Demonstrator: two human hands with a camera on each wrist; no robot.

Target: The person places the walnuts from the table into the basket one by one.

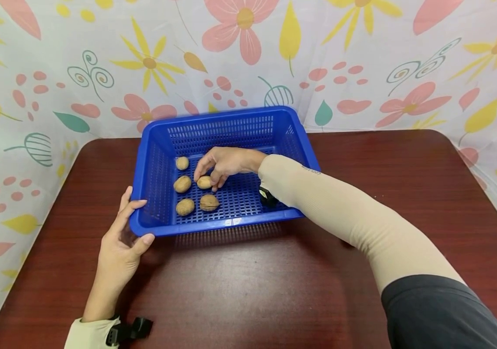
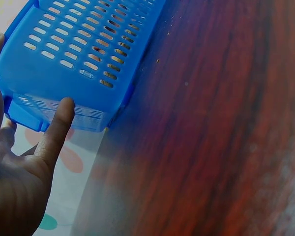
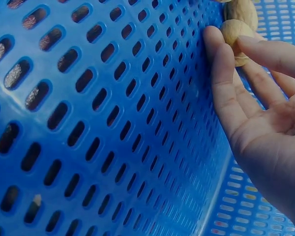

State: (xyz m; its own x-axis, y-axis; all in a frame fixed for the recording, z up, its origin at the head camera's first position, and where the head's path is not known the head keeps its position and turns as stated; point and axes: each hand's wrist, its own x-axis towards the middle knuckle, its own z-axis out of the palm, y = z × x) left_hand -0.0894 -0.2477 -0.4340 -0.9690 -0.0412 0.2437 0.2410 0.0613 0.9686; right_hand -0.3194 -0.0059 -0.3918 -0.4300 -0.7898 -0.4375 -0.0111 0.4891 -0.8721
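A blue plastic basket point(image 1: 226, 222) with slotted walls stands on the table. Inside it, my right hand point(image 1: 226, 164) pinches a walnut point(image 1: 204, 182) between thumb and fingers, close to the basket floor. The right wrist view also shows this walnut point(image 3: 236, 37) at the fingertips. Beside it lie further walnuts: one at the back point(image 1: 182, 163), one to its left point(image 1: 182, 184), and two nearer the front, a lighter walnut point(image 1: 184, 207) and a browner walnut point(image 1: 209, 202). My left hand point(image 1: 119, 249) holds the basket's front left corner, with fingers and thumb at the rim.
The dark red wooden table point(image 1: 248, 291) extends around the basket. Behind it hangs a white cloth point(image 1: 239, 82) with flower prints. A small dark thing point(image 1: 347, 244) lies partly hidden behind my right sleeve.
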